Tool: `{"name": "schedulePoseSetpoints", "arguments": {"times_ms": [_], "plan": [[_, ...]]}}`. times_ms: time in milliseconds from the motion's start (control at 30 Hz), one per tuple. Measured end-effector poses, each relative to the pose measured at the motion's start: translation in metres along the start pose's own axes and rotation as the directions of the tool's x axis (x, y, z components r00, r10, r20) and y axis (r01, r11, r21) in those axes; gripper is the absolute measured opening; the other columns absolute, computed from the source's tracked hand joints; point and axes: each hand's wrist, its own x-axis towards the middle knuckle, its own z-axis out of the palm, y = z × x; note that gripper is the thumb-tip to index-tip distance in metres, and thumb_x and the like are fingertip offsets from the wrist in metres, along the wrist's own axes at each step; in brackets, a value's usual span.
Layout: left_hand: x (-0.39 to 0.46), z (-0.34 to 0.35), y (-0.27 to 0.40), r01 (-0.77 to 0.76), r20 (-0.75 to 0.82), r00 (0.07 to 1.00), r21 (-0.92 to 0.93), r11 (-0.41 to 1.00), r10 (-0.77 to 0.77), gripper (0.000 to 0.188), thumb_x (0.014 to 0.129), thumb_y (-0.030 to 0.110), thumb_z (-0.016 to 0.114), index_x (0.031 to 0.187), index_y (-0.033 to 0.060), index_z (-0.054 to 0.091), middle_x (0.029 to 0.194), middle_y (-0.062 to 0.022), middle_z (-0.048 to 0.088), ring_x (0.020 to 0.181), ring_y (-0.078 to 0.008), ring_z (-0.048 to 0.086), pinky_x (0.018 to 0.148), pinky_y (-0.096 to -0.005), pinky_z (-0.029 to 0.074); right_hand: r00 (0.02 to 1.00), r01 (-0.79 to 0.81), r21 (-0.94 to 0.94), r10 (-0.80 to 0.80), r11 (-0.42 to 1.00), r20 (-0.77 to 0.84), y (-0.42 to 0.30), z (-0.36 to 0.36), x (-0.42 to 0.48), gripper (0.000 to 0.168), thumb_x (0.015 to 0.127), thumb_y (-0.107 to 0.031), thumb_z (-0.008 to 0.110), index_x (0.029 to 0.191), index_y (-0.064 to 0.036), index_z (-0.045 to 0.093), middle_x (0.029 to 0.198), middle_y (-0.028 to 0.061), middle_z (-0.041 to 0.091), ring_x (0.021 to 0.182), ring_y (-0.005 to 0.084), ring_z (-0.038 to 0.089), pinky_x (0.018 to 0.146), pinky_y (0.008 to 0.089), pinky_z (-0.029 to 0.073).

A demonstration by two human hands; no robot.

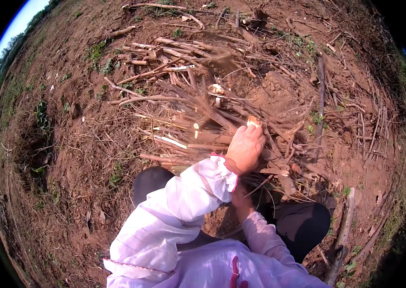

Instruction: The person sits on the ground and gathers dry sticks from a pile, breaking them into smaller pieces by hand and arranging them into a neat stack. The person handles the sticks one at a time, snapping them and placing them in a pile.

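Observation:
My left hand point(247, 147), in a white sleeve with a pink-edged cuff, is curled over the near right side of a heap of cut branches point(213, 138). A pale cut branch end point(254, 121) sticks out just past its knuckles, and the fingers look closed around that piece. Under the left wrist, my right hand point(241, 199) reaches in low beside the heap. Its fingers are hidden by the left cuff and by twigs, so what it holds does not show. Some sticks in the heap's middle are blurred.
My dark-clad knees point(302, 225) flank the heap's near side. Farther off lies a looser pile of sticks point(181, 54). A long dark pole point(320, 97) lies to the right, and a thick pale branch point(345, 223) rests beside my right knee. Reddish soil point(80, 194) carries dry roots and weeds.

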Motion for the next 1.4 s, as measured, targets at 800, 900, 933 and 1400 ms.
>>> {"name": "schedulePoseSetpoints", "arguments": {"times_ms": [800, 900, 933, 1400], "plan": [[0.066, -0.165, 0.119, -0.4, -0.508, 0.737, 0.205, 0.893, 0.446, 0.017, 0.071, 0.02, 0.056, 0.073, 0.0079, 0.067, 0.08, -0.006, 0.054, 0.085, -0.0227, 0.049, 0.078, -0.0346, 0.037, 0.7, 0.683, 0.016, -0.649, 0.73, -0.297, -0.196, 0.048, -0.009, 0.027, 0.088, -0.015, 0.059, 0.113, -0.003, 0.059, 0.114, 0.0084, 0.06, 0.104, 0.019, 0.056, 0.087, 0.034, 0.047], [0.067, -0.16, 0.121, -0.421, -0.541, 0.71, 0.187, 0.887, 0.451, 0.015, 0.07, 0.019, 0.056, 0.071, 0.0079, 0.067, 0.078, -0.0051, 0.054, 0.085, -0.0225, 0.05, 0.078, -0.0341, 0.037, 0.679, 0.707, 0.066, -0.65, 0.704, -0.342, -0.2, 0.048, -0.014, 0.027, 0.088, -0.014, 0.06, 0.112, -0.004, 0.059, 0.114, 0.0088, 0.06, 0.104, 0.0195, 0.056, 0.087, 0.0345, 0.047], [0.072, -0.158, 0.122, -0.437, -0.564, 0.698, 0.152, 0.887, 0.441, 0.015, 0.07, 0.019, 0.056, 0.07, 0.0079, 0.066, 0.078, -0.0052, 0.054, 0.085, -0.0224, 0.05, 0.078, -0.0338, 0.037, 0.674, 0.713, 0.08, -0.649, 0.697, -0.353, -0.203, 0.047, -0.018, 0.026, 0.087, -0.014, 0.06, 0.112, -0.004, 0.059, 0.114, 0.009, 0.06, 0.104, 0.0197, 0.056, 0.086, 0.0347, 0.047], [0.071, -0.179, 0.036, -0.234, -0.445, 0.851, 0.15, 0.961, 0.277, 0.025, 0.055, 0.002, 0.061, 0.079, 0.0012, 0.054, 0.086, -0.0141, 0.052, 0.086, -0.0347, 0.051, 0.076, -0.0415, 0.042, 0.881, 0.334, 0.443, -0.443, 0.832, 0.166, -0.153, 0.075, 0.017, 0.029, 0.086, -0.025, 0.066, 0.103, -0.003, 0.058, 0.104, 0.0055, 0.063, 0.091, 0.0212, 0.062, 0.073, 0.0437, 0.052]]}}
